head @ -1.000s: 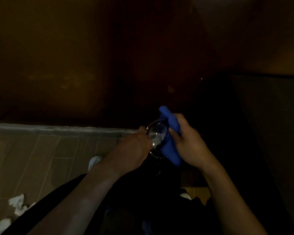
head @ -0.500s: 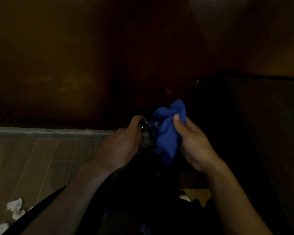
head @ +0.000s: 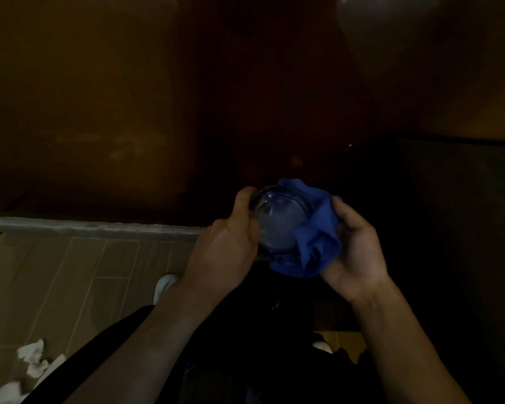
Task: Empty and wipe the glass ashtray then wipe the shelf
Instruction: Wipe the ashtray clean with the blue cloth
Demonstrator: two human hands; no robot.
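Very dim, warm light. Brown wall (head: 99, 112) fills the upper frame, blotchy patches mid-left. Pale baseboard strip (head: 94, 225) runs along its foot. Floor (head: 70, 287) is grey-brown plank-style tile. Crumpled white paper (head: 32, 357) lies on it bottom-left. Dark furniture panel (head: 464, 214) at right, detail lost in shadow. Faint glare (head: 385, 1) top right.
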